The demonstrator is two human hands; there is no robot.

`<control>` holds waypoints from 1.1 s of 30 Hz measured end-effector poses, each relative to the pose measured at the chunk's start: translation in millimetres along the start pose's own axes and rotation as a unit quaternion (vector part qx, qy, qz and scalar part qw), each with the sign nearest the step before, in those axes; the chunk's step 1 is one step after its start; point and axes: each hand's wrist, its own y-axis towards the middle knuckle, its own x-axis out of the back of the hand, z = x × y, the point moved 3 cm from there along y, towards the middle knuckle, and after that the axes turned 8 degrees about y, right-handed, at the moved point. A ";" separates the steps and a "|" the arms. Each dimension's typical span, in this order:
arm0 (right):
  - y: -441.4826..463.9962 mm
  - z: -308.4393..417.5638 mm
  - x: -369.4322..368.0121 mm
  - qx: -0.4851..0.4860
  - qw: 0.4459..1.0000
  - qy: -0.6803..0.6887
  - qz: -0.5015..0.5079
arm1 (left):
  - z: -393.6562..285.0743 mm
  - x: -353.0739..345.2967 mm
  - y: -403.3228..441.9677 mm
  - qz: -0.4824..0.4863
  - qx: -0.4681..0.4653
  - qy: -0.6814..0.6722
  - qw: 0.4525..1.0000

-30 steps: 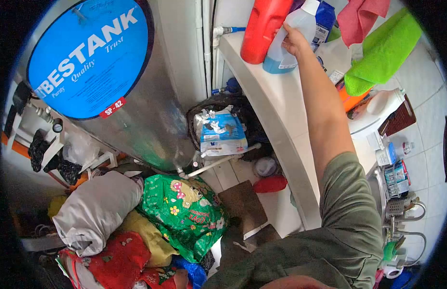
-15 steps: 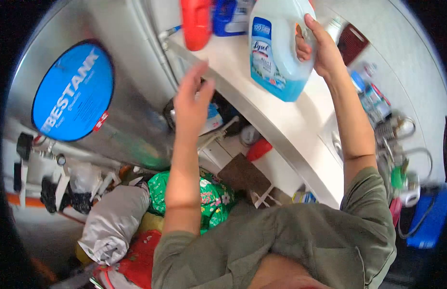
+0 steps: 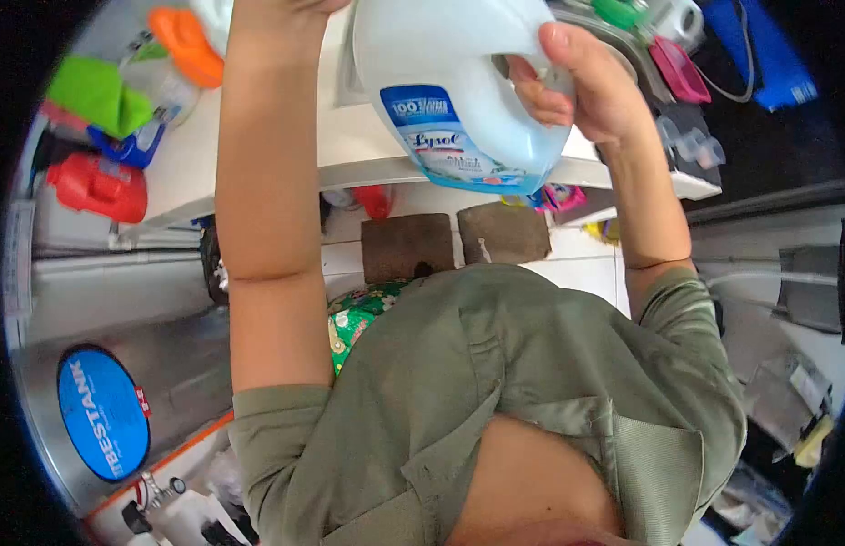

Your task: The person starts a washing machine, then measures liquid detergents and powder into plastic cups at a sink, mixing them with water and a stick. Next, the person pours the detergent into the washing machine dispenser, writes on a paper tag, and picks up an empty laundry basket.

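My right hand (image 3: 597,86) is closed around the handle of a large Lysol cleaner bottle (image 3: 441,55). The bottle is pale and translucent, with a blue label facing me and bluish liquid low inside, and its top is cut off by the frame. It is held up in front of the white counter (image 3: 341,136). At the top edge, left of the bottle, only part of my left hand (image 3: 291,5) shows. Its fingers are mostly out of frame, so what they do is hidden.
Left on the counter stand a red jug (image 3: 100,188), an orange bottle (image 3: 193,45) and a green item (image 3: 95,96). A steel tank (image 3: 186,364) is at lower left. Two brown slabs, including a near one (image 3: 406,246), lie on the floor below the counter.
My view has swung right, so the tank and jugs sit farther left. The bottle, still in my right hand, appears higher and closer. My left hand has risen to the top edge.
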 end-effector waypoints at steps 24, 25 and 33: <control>-188.7 -56.6 111.9 -0.054 0.994 -0.008 -0.095 | 54.0 -201.0 43.3 0.414 0.216 0.519 0.716; -188.5 -64.7 115.8 -0.054 0.994 -0.012 -0.090 | 56.7 -202.4 50.8 0.415 0.217 0.519 0.715; -188.6 -91.7 124.8 -0.071 0.992 -0.047 -0.095 | 80.9 -195.0 13.4 0.462 0.279 0.559 0.629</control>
